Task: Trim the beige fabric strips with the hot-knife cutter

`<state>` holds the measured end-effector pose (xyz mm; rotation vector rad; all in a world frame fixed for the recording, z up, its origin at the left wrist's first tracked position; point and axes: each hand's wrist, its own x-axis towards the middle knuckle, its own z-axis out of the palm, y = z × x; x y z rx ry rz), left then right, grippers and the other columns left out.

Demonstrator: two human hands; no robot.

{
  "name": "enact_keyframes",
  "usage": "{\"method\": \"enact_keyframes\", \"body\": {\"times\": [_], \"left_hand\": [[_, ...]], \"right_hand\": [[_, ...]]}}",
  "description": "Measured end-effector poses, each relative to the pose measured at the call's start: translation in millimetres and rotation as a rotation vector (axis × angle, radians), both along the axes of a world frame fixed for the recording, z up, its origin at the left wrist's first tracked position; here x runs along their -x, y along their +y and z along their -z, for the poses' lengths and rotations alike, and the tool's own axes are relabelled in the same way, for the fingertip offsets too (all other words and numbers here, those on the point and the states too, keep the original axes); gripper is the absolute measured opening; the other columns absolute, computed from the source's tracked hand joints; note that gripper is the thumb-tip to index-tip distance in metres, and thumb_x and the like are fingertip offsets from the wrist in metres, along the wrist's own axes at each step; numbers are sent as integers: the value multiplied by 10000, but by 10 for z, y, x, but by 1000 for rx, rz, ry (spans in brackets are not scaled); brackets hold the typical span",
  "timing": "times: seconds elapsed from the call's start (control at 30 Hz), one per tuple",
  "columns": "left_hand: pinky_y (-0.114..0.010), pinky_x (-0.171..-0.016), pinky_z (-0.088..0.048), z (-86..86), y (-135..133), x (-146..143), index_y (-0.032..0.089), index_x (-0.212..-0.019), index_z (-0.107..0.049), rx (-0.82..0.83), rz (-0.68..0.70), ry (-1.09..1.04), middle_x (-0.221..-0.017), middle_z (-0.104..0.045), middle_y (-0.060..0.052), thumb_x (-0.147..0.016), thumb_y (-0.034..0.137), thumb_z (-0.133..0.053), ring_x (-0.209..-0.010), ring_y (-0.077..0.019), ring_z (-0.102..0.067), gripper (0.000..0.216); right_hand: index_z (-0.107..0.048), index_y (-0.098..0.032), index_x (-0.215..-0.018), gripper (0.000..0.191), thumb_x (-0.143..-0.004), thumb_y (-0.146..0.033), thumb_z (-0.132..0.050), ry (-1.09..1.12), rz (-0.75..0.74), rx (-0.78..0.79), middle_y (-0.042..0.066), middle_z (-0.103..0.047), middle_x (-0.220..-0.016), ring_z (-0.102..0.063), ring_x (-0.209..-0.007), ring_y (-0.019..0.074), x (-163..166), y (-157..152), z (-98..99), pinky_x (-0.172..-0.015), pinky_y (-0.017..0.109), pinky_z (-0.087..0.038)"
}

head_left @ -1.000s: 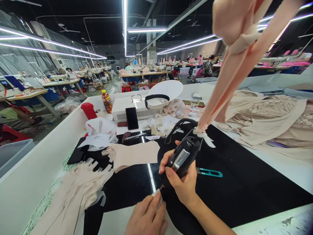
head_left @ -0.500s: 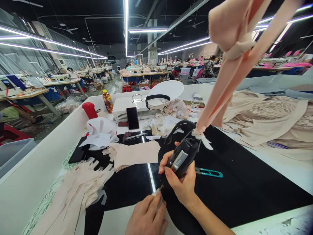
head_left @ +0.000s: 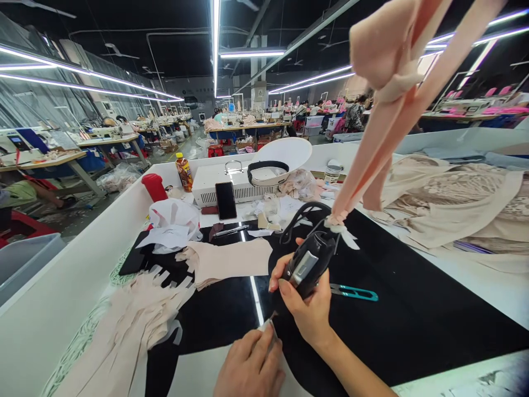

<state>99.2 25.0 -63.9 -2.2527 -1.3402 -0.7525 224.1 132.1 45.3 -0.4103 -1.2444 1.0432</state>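
My right hand [head_left: 308, 300] is wrapped round a black hand-held power tool [head_left: 311, 262] with a silver switch plate on its side. Pink fabric strips [head_left: 374, 138], knotted together, run down from above to the tool's cord end. My left hand [head_left: 250, 364] lies low in front of me, fingers closed over a small pale piece [head_left: 266, 325]. A thin brownish point shows at that piece's upper edge, just below the tool; what it belongs to I cannot make out. Under my left hand a white sheet [head_left: 198, 372] lies on the black board [head_left: 413, 314].
Teal thread snips [head_left: 359, 292] lie right of my right hand. Beige cut fabric pieces [head_left: 235, 258] and a heap of strips [head_left: 119, 325] are on the left. Behind stand a phone [head_left: 225, 200], a white box [head_left: 210, 179] and a bottle [head_left: 184, 172]. Lace fabric [head_left: 446, 204] is piled right.
The view has shifted very slightly. Both hands and the tool stay in practically the same place.
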Motion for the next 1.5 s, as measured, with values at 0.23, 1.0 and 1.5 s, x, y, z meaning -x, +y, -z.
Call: {"method": "enact_keyframes", "body": {"times": [0.23,1.0,1.5], "left_hand": [[-291,-728,-568,-24,19,-18,168,-1139,-727,-40,4,-25,-1220,-757,-55,-1073,228,-435,-977,-193,-713,306],[-301,-747,-578,-78,3,-22,163,-1163,-714,-4,3,-10,-1238,-751,-58,-1087,247,-431,-976,-190,-713,305],[-371,-1042,-557,-588,-159,565,153,-1357,-640,149,-95,162,-1444,-633,-93,-1119,225,-411,-1326,-242,-596,337]], "right_hand": [[-515,-300,-1058,310,-896,-84,-666,-21,4,-13,-63,-656,-804,-602,-554,98,28,-9,0,-522,224,-536],[-517,-296,-1039,313,-880,-102,-704,2,-52,24,-61,-651,-822,-598,-558,91,62,-34,-17,-550,239,-555],[-508,-339,-1335,520,-910,-275,-800,34,-86,111,-32,-678,-885,-657,-624,130,-491,-288,-48,-586,280,-567]]}}
